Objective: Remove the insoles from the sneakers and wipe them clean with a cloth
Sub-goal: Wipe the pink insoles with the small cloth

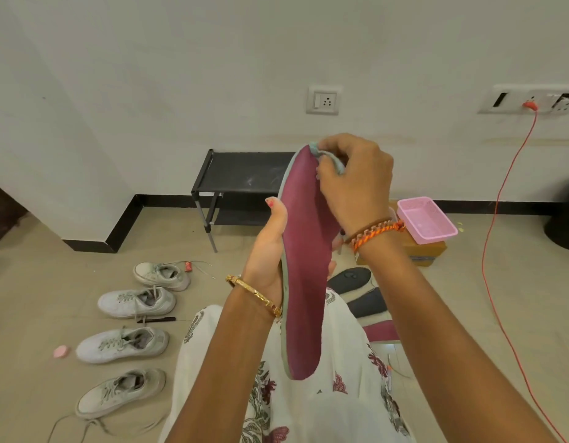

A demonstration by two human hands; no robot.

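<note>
The left hand (270,251) grips a long maroon insole (303,266) by its edge, thumb lying along the near side and fingers curled behind, holding it upright and slightly tilted above the lap. The insole has a matte, felt-like face and a thin pale grey rim, rounded at both ends. The right hand (353,180) pinches a small bunched pale blue-grey cloth (332,158), soft and crumpled, and presses it on the insole's upper tip.

On the beige tiled floor to the left, four white lace-up sneakers (137,303) lie in a rough row, their laces loose and trailing. To the right of the lap lie two dark grey insoles (351,278), flat and oval-ended, and nearer, partly hidden by the right forearm, another maroon insole (380,330).

A pink plastic basket (425,219) with a perforated wall sits on a brown cardboard box (426,251). A low black metal rack (238,174) with slim legs stands against the white wall. An orange cable (500,199) hangs from a wall socket down to the floor.
</note>
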